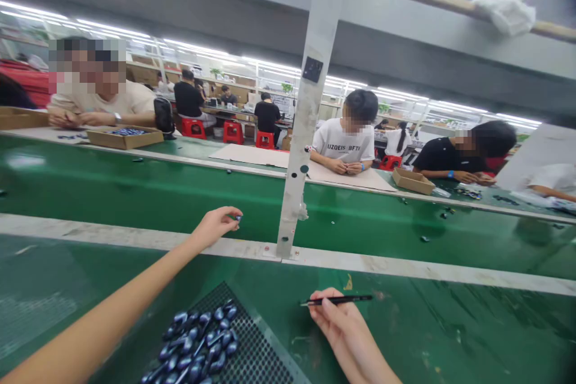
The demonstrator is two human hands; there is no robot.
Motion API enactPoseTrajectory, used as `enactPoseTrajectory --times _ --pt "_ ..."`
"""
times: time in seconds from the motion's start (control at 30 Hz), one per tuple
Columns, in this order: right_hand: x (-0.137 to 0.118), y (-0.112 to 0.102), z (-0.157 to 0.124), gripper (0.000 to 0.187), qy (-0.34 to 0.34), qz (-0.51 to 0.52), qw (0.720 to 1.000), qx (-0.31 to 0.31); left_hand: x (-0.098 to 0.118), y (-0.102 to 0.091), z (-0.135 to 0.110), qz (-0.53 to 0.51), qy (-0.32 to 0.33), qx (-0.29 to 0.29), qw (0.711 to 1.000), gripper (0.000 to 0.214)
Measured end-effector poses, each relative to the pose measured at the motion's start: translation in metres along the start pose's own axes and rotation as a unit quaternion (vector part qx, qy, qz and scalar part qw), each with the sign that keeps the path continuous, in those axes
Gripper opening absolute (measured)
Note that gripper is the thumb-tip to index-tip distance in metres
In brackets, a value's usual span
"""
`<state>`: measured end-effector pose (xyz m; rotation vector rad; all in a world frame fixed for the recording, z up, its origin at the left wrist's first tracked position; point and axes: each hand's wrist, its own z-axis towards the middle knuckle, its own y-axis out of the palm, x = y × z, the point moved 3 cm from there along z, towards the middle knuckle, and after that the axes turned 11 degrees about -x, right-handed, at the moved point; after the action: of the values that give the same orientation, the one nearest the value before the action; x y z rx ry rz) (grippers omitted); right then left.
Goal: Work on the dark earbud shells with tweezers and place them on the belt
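Observation:
My left hand [216, 225] reaches out over the grey rail toward the green conveyor belt [180, 192], pinching a small dark blue part [237, 218] between thumb and fingertips. My right hand [342, 324] rests low over the green work surface and holds a thin black pen-like tool [337, 299] lying level, tip pointing left. In front of me a pile of several small dark blue parts [198, 342] lies on a black perforated mat [252, 348].
A white upright post [306, 126] stands on the rail between my hands. Loose small parts dot the belt. Across it, people sit at a bench with cardboard trays [123, 137] [413, 180] and cardboard sheets; red stools stand behind.

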<state>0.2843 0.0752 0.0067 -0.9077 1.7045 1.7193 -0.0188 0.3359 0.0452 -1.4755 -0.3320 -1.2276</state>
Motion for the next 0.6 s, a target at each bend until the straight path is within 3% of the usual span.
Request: enactPoseTrajectory --times 0.07,0.17,0.23,0.33,0.43,0.6 --pt "-0.014 0.018 0.012 0.035 -0.005 -0.010 1.000 -0.009 0.028 -0.002 -0.019 -0.075 0.003 0.054 0.996 0.029" --pt "-0.035 0.061 0.030 0.039 -0.039 -0.019 0.998 -0.045 0.080 0.002 -0.054 -0.174 0.022 0.113 0.978 0.036" --pt "-0.049 0.094 0.038 0.041 -0.082 -0.001 0.995 -0.061 0.115 0.008 -0.077 -0.224 0.030 0.132 0.965 0.045" --pt "-0.065 0.139 0.044 0.041 -0.079 0.012 0.988 -0.132 0.159 0.018 -0.103 -0.268 0.037 0.141 0.952 0.042" --pt "-0.075 0.162 0.041 0.040 -0.100 -0.011 0.978 -0.180 0.184 0.027 -0.119 -0.287 0.040 0.134 0.948 0.033" --pt "-0.078 0.163 0.027 0.030 -0.148 -0.070 0.969 -0.187 0.195 0.036 -0.132 -0.281 0.046 0.118 0.951 0.028"
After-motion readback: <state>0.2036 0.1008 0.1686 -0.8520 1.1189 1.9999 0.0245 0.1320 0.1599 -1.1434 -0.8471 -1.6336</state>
